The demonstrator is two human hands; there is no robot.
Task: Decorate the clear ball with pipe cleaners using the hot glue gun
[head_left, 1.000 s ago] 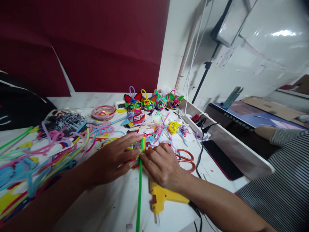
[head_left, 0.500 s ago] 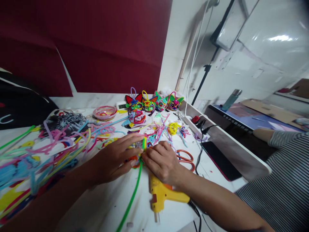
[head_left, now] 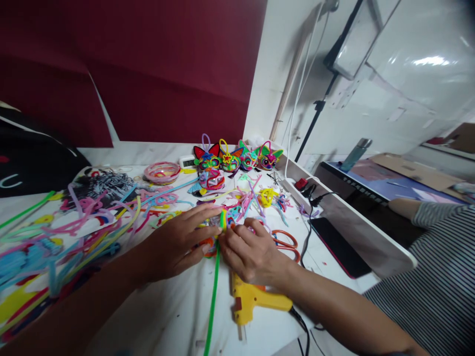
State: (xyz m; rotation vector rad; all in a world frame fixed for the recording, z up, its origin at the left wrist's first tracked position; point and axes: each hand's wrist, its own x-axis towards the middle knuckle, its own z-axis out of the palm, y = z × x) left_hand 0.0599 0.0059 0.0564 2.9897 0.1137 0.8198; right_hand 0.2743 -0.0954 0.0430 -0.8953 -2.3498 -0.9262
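Over the white table, my left hand (head_left: 180, 244) closes its fingers around a small multicoloured piece of craft work (head_left: 211, 243), mostly hidden between the hands. The fingers of my right hand (head_left: 250, 252) are bent and pressed together at the near side of the same piece, on a green pipe cleaner (head_left: 213, 301). Its long tail hangs down toward me, and a green and yellow part (head_left: 223, 220) shows above the fingertips. Beneath my right wrist lies a yellow glue gun (head_left: 247, 299). Orange-handled scissors (head_left: 286, 242) rest just beyond that hand.
Loose pipe cleaners (head_left: 89, 217) cover the left side. Several colourful cat-eared ornaments (head_left: 209, 160) stand at the back beside a pink round dish (head_left: 162, 173). A black phone (head_left: 340, 247) lies near the raised right edge (head_left: 356, 222). Another person's striped sleeve (head_left: 432, 212) shows at right.
My right hand's fingers have shifted slightly and bent more at the piece. The green pipe cleaner's tail has swung to the right and hangs straighter. My left hand stays almost still.
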